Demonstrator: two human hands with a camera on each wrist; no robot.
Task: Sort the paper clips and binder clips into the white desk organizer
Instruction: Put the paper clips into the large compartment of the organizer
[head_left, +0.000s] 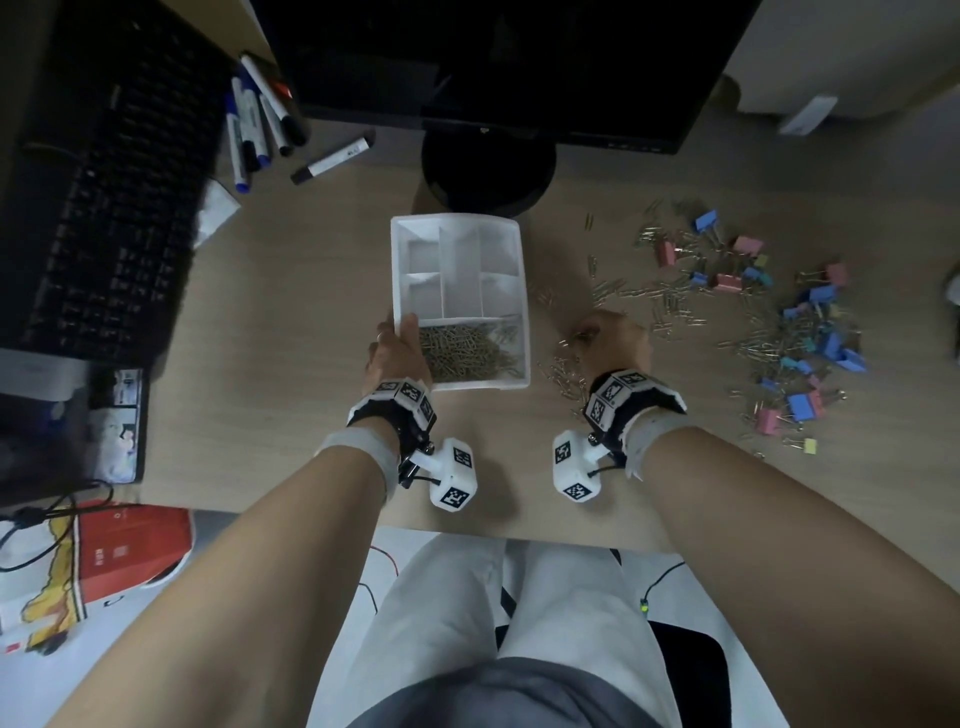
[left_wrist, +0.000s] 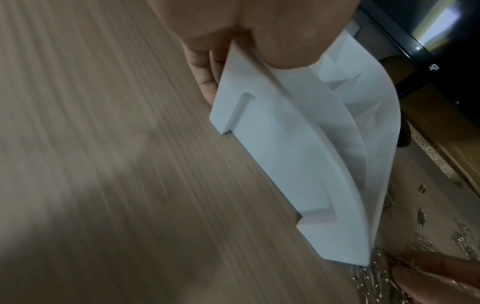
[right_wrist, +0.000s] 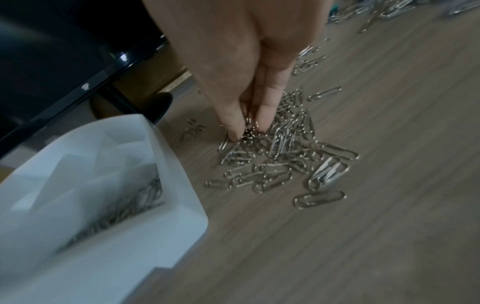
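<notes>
My left hand (head_left: 397, 349) grips the near-left corner of the white desk organizer (head_left: 511, 244) — thumb over the rim, fingers (left_wrist: 205, 78) curled under its side. The organizer's nearest compartment holds a heap of paper clips (head_left: 467, 349). Just right of the organizer, my right hand (head_left: 613, 340) pinches silver paper clips out of a loose pile (right_wrist: 280, 156) on the desk (head_left: 291, 322). Farther right of the organizer lie coloured binder clips (head_left: 810, 332). Behind the organizer stands a monitor (head_left: 519, 62) — its logo too small to read.
</notes>
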